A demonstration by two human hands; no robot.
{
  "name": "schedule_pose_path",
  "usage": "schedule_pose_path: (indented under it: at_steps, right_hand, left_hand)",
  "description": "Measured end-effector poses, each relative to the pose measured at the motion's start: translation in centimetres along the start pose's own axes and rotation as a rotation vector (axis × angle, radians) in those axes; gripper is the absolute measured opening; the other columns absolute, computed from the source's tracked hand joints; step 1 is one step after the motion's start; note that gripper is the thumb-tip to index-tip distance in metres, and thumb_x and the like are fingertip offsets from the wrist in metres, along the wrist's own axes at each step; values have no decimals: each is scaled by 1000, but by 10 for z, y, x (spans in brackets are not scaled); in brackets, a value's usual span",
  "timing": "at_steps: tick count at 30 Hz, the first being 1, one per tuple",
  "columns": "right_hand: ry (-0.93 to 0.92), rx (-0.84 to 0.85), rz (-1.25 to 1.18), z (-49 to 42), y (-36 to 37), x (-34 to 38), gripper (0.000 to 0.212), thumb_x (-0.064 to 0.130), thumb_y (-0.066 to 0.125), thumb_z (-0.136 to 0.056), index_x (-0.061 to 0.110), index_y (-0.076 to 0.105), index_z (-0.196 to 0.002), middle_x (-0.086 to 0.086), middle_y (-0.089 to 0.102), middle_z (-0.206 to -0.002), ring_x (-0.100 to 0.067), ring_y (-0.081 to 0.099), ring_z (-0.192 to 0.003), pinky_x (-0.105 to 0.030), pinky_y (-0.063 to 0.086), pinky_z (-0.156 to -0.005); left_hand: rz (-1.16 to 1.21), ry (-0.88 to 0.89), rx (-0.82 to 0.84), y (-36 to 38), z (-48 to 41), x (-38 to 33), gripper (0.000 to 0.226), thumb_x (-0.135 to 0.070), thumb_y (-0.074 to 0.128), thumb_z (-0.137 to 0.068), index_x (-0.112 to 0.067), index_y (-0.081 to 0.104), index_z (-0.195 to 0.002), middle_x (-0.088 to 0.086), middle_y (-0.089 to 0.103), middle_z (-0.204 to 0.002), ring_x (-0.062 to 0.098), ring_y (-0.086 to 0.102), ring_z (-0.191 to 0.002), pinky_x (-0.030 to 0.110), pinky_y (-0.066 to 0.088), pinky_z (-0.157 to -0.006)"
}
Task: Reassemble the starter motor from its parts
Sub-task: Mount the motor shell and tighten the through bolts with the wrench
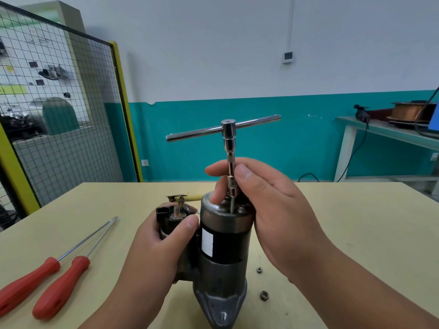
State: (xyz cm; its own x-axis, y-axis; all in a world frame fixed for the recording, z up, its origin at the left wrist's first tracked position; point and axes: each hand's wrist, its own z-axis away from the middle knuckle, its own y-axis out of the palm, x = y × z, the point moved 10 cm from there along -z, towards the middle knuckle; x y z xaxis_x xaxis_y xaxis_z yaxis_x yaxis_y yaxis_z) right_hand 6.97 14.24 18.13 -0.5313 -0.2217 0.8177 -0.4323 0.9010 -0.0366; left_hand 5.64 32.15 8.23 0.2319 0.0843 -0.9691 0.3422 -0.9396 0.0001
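Observation:
The starter motor stands upright on the wooden table, black body with a white label, grey nose housing toward me. My left hand grips the black solenoid at its left side. A chrome T-handle socket wrench stands vertically on the motor's top end cap. My right hand pinches the wrench's shaft between thumb and fingers just above the cap. The wrench tip and bolt are partly hidden by my fingers.
Two red-handled screwdrivers lie on the table at the left. Two small nuts lie right of the motor's base. A wire-mesh partition stands at the back left, a bench with a wire spool at the back right.

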Motion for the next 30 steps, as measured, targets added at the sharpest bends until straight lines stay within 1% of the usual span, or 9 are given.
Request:
schedule_pose_path:
  at_steps: [5, 8, 12, 14, 18, 21, 24, 26, 30]
  right_hand:
    - [5, -6, -9, -1, -1, -4, 30, 38, 46, -103, 36, 75, -98, 1, 73, -88, -18, 69, -88, -41, 53, -86]
    - [-7, -17, -12, -1, -1, -2, 25, 38, 49, -102, 37, 73, -96, 2, 73, -86, -15, 69, -86, -36, 53, -83]
    - [-25, -9, 4, -2, 1, 1, 19, 37, 52, -100, 40, 69, -91, 5, 73, -84, -9, 68, -83, -28, 53, -79]
    - [-39, -4, -14, -2, 2, 1, 15, 35, 54, -100, 36, 66, -91, 4, 73, -82, -9, 67, -82, -24, 55, -80]
    - [-49, -13, -45, -3, 1, 1, 13, 32, 54, -100, 34, 64, -92, 2, 72, -80, -10, 66, -80, -27, 54, -79]
    - [-31, -28, -33, -3, -1, -2, 17, 34, 51, -100, 37, 68, -96, 2, 72, -82, -11, 66, -81, -33, 49, -82]
    - [-13, -26, -73, -2, -3, -5, 26, 38, 45, -103, 36, 71, -103, -2, 73, -85, -17, 67, -85, -40, 50, -85]
    - [3, -15, -120, -2, -3, -6, 32, 37, 41, -105, 33, 74, -107, -4, 73, -87, -21, 67, -87, -43, 51, -88]
    - [10, -17, -147, -2, -3, -6, 31, 34, 44, -104, 30, 74, -100, -4, 74, -86, -23, 68, -87, -43, 54, -88]
  left_hand:
    - [-19, 13, 24, 2, -1, 2, 48, -68, 70, -63, -40, 79, -101, -1, 81, -94, 21, 80, -82, 35, 60, -52]
    - [8, 2, 25, 1, -1, 3, 49, -67, 72, -61, -40, 80, -102, -1, 81, -96, 22, 80, -87, 38, 63, -55]
    - [-11, 10, 24, 1, -1, 3, 53, -68, 72, -63, -39, 79, -107, 0, 82, -98, 27, 80, -90, 56, 66, -59]
    - [-43, 28, 11, 0, -1, 2, 52, -69, 70, -64, -40, 78, -107, -1, 82, -98, 25, 80, -90, 63, 66, -68]
    - [-31, 7, 10, -1, -1, 4, 53, -71, 71, -62, -43, 78, -107, -3, 82, -101, 26, 79, -98, 61, 67, -75]
    - [-15, -5, 9, 0, -1, 4, 55, -70, 72, -62, -40, 78, -109, 0, 82, -101, 30, 79, -96, 60, 67, -69]
    - [-18, 3, 5, 0, -1, 3, 54, -70, 70, -63, -40, 79, -108, 0, 82, -98, 32, 79, -92, 45, 62, -56]
    - [-5, -6, -3, -1, 0, 4, 54, -70, 71, -62, -39, 79, -105, 1, 81, -96, 34, 78, -90, 41, 60, -54]
    - [-14, -6, -7, -2, -1, 4, 52, -71, 70, -59, -42, 79, -101, -1, 82, -94, 25, 79, -85, 35, 60, -52]
